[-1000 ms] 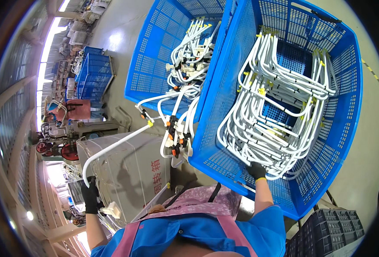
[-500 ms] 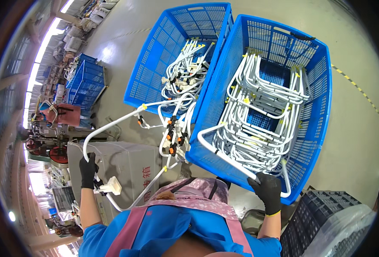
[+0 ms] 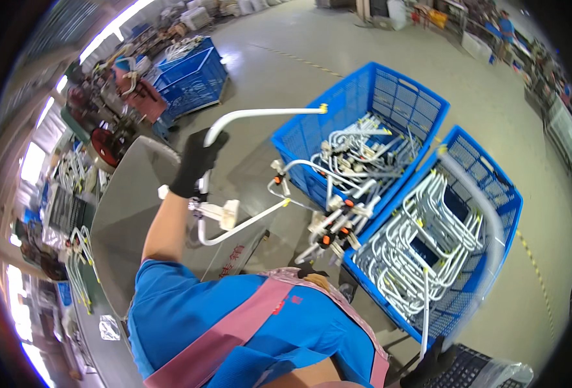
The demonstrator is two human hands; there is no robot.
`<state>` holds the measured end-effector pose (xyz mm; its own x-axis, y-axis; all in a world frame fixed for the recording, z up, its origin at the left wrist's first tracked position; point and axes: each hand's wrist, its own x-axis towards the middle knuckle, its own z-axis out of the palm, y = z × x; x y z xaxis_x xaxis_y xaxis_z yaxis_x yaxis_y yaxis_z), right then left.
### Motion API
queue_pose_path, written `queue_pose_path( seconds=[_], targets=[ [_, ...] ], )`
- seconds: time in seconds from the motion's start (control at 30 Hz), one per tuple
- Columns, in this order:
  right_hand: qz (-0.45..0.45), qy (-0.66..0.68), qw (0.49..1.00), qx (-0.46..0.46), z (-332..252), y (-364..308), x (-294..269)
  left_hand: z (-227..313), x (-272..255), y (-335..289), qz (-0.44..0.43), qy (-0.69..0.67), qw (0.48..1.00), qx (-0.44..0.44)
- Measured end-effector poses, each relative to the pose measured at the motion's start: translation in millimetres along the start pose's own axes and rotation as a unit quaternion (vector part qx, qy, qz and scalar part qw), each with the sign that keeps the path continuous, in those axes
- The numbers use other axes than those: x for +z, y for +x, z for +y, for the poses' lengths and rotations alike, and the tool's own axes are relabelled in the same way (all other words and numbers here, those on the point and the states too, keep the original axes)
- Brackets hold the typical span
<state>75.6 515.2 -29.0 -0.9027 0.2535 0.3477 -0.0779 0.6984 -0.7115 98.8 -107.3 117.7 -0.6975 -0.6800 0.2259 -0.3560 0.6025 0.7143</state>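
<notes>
My left hand (image 3: 198, 163), in a black glove, is closed around a white bent tube frame (image 3: 260, 113) with yellow ends. A pale block-shaped bracket (image 3: 221, 213) hangs on that frame below my grip. At the lower right, my right hand (image 3: 431, 366), also in a dark glove, grips a U-shaped white tube (image 3: 493, 239), smeared by motion, that passes in front of the right blue crate (image 3: 451, 317). Many similar white tubes (image 3: 421, 239) lie stacked inside that crate. Tubes with black and orange fittings (image 3: 344, 226) spill over the near side of the left blue crate (image 3: 299, 155).
A large cardboard box (image 3: 127, 200) stands beneath my left arm. Black plastic crates (image 3: 476, 368) sit by my right hand. Farther off are another blue crate (image 3: 198, 77) and, at left, a bench (image 3: 95, 323) with tubes. A distant person (image 3: 506, 29) stands at upper right.
The view has turned, so both crates now sit farther right. My left hand has risen with its frame. My right hand has swung down and outward with its tube.
</notes>
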Motion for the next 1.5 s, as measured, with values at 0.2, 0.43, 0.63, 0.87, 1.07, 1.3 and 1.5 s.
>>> queue_pose_path(
  seconds=[0.2, 0.43, 0.63, 0.87, 1.07, 1.3, 1.5],
  targets=[
    [0.19, 0.124, 0.974, 0.018, -59.8, -66.3, 36.1, -6.7, -31.4, -2.2, 0.036, -0.142, 0.988, 0.054],
    [0.292, 0.144, 0.945, 0.011, -134.0, -133.8, 14.8, -20.4, -40.1, -24.6, -0.046, -0.24, 0.937, 0.25],
    [0.466, 0.08, 0.875, 0.099, -142.2, -255.3, -68.1, -14.2, -41.5, -55.8, -0.175, -0.381, 0.845, 0.331],
    [0.502, 0.108, 0.836, 0.193, -121.8, -414.3, -131.4, 39.9, -23.1, -165.7, -0.345, -0.416, 0.769, 0.341],
    [0.386, -0.09, 0.902, 0.172, -160.0, -530.4, -161.2, 74.3, 5.3, -296.2, -0.542, -0.368, 0.639, 0.403],
    [0.533, -0.151, 0.796, 0.245, -192.4, -648.3, -200.2, 117.1, 29.5, -424.2, -0.761, -0.317, 0.246, 0.51],
    [0.686, -0.055, 0.686, 0.235, -213.4, -701.9, -202.5, 156.4, 65.4, -502.4, -0.842, -0.248, 0.061, 0.475]
  ],
)
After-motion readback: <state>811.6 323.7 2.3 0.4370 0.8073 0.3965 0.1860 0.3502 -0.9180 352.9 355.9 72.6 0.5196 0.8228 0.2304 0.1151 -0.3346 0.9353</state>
